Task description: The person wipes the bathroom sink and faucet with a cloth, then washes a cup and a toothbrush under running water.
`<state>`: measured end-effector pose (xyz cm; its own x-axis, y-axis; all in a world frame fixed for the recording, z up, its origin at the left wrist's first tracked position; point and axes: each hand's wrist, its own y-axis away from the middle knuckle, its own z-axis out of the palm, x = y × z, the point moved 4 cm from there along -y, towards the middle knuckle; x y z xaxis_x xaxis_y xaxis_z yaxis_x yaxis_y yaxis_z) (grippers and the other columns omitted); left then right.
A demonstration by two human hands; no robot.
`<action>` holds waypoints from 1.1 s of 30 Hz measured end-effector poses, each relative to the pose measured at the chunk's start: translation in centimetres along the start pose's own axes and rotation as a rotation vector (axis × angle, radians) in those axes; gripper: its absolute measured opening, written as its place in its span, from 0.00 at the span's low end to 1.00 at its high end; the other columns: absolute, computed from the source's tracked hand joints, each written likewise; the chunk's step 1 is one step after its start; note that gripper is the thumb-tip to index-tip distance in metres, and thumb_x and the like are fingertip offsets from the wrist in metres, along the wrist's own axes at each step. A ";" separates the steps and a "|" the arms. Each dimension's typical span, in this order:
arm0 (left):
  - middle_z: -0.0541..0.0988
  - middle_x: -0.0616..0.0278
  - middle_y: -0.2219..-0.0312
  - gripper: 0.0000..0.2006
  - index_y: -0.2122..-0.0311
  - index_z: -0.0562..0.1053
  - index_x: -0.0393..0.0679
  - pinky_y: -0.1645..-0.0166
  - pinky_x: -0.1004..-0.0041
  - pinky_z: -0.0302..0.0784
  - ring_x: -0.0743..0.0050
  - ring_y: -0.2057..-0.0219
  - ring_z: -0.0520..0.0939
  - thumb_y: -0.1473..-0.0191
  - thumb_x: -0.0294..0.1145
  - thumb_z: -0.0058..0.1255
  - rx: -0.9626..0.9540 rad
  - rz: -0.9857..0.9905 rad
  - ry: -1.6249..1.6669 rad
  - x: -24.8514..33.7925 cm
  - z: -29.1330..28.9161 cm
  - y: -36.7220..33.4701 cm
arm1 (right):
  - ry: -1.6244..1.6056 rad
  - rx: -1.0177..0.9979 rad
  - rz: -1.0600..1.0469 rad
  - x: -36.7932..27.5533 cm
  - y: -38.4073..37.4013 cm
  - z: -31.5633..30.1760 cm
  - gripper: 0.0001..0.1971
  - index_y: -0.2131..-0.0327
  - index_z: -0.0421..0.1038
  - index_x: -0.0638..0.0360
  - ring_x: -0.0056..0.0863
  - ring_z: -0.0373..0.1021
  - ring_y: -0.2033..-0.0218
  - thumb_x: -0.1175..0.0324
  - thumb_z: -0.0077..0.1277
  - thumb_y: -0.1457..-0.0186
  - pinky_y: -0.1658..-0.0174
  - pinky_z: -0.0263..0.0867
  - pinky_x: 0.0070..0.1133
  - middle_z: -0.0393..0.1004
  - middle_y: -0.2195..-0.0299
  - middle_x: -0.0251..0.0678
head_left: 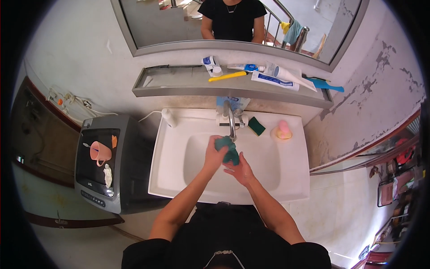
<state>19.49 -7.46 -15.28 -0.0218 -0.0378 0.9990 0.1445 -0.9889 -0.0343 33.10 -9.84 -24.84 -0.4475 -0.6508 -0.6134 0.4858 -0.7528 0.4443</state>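
Under the curved metal faucet (231, 119), a crumpled dark green cloth (230, 152) hangs over the basin of a white sink (161, 148). My left hand (215, 153) is closed round the cloth's upper left part, thumb across it. Just below and to the right, my right hand (240, 171) has its fingers apart beside the cloth's lower end; whether they touch it is hard to tell. Right of the faucet, a green and yellow sponge (256, 126) lies on the sink's back ledge.
A pink soap piece on a dish (283, 130) sits at the sink's back right, a white bottle (169, 118) at its back left. Toothpaste tubes (275, 80) and a yellow-handled tool (227, 76) lie on the shelf (179, 85). A pink mug (100, 153) stands on the grey washing machine (132, 179).
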 end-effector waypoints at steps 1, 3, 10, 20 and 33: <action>0.73 0.56 0.63 0.17 0.58 0.64 0.42 0.58 0.70 0.72 0.64 0.64 0.75 0.56 0.25 0.49 -0.007 -0.006 0.002 -0.2 0.0 0.7 | -0.213 -0.127 -0.001 -0.5 0.6 2.4 0.28 0.51 0.63 0.50 0.27 0.62 0.52 0.40 0.36 0.44 0.47 0.55 0.35 0.68 0.56 0.32; 0.72 0.57 0.62 0.18 0.57 0.65 0.42 0.53 0.68 0.68 0.65 0.60 0.73 0.57 0.25 0.50 -0.344 0.255 -0.352 0.9 1.1 2.8 | -0.284 -0.169 -0.050 -1.7 1.4 5.4 0.25 0.53 0.63 0.51 0.28 0.62 0.51 0.43 0.40 0.45 0.46 0.56 0.35 0.68 0.58 0.32; 0.66 0.57 0.53 0.25 0.51 0.63 0.42 0.46 0.65 0.62 0.63 0.50 0.67 0.49 0.49 0.49 -0.051 -0.230 0.359 -4.0 -4.2 1.6 | -0.356 -0.123 0.070 -2.5 2.4 8.7 0.15 0.57 0.64 0.53 0.26 0.67 0.69 0.63 0.52 0.48 0.67 0.65 0.26 0.69 0.67 0.33; 0.73 0.62 0.79 0.22 0.72 0.73 0.37 0.71 0.74 0.70 0.74 0.79 0.70 0.48 0.52 0.47 -0.359 -0.340 -0.116 0.4 -2.9 -2.9 | 0.148 -0.113 0.283 -2.3 1.4 11.4 0.10 0.71 0.63 0.55 0.17 0.54 0.87 0.69 0.54 0.55 0.89 0.44 0.14 0.59 0.84 0.28; 0.74 0.54 0.67 0.21 0.63 0.71 0.41 0.63 0.68 0.71 0.56 0.66 0.76 0.49 0.51 0.47 -0.120 -0.075 -0.732 0.9 -2.8 -4.0 | 0.957 0.041 -0.295 -5.6 -1.6 9.2 0.16 0.71 0.68 0.61 0.32 0.68 0.80 0.58 0.55 0.57 0.80 0.61 0.25 0.72 0.77 0.36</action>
<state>16.08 -3.93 -14.31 0.6429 0.0944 0.7601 0.0583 -0.9955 0.0743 27.92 -5.88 -16.08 0.2553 -0.0981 -0.9619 0.4181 -0.8858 0.2013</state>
